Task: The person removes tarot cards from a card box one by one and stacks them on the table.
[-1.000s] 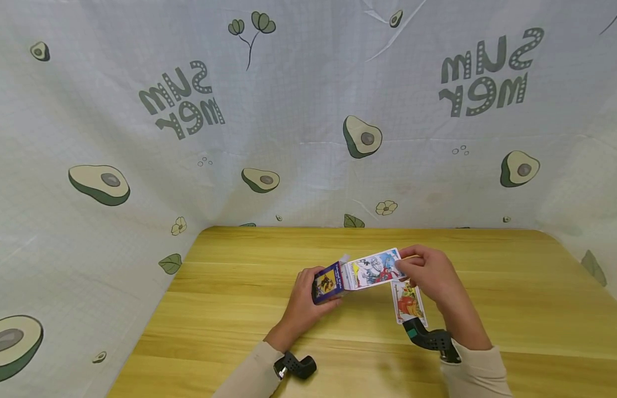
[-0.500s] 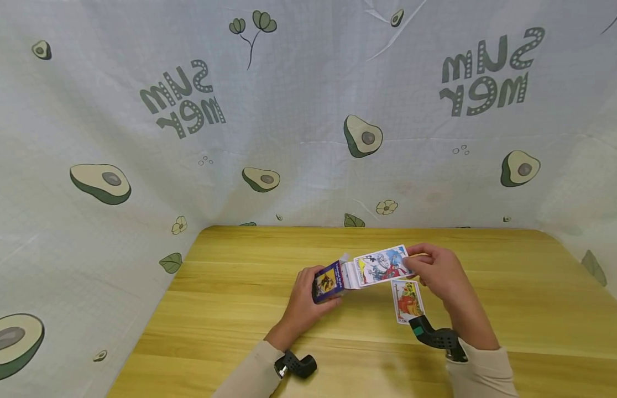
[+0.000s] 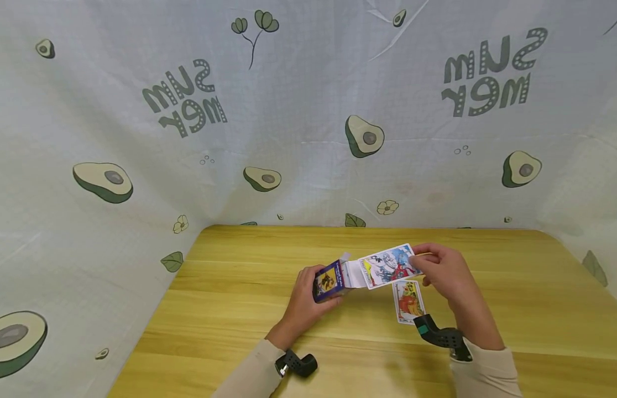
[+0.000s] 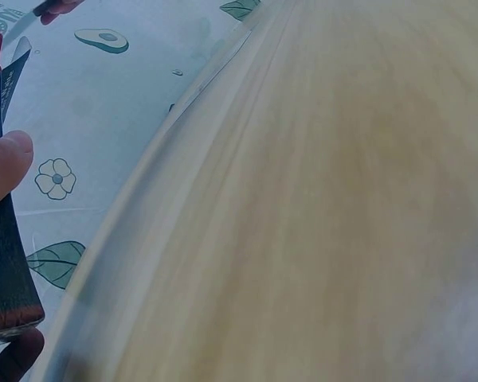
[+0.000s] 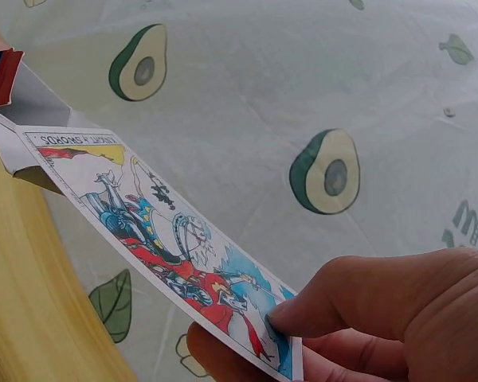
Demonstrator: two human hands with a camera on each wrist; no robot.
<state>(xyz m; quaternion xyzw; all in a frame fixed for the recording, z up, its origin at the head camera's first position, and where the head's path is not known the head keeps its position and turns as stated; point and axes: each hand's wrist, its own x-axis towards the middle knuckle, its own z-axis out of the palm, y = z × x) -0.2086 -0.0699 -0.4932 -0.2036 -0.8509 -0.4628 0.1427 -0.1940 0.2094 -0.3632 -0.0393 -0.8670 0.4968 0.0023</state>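
My left hand point(image 3: 306, 298) grips a dark blue tarot card box point(image 3: 327, 282), its white flap point(image 3: 355, 273) folded out to the right. In the left wrist view the thumb point(image 4: 6, 163) presses the side of the box point(image 4: 4, 255). Between thumb and fingers, my right hand point(image 3: 444, 273) pinches a tarot card point(image 3: 390, 266) by its right end. The right wrist view shows this card point(image 5: 171, 243) is the Knight of Swords, its far end close to the box's flap. Another tarot card point(image 3: 408, 301) lies face up on the table, below the held one.
The wooden table point(image 3: 229, 326) reaches back to a pale cloth point(image 3: 298, 110) printed with avocados, which hangs behind and at both sides. A black camera mount point(image 3: 296, 365) sits on the left wrist, another mount point(image 3: 440, 334) on the right.
My right hand has moved right with the Knight of Swords card, drawing it away from the box and uncovering more of the flap. The left hand and box stay nearly in place.
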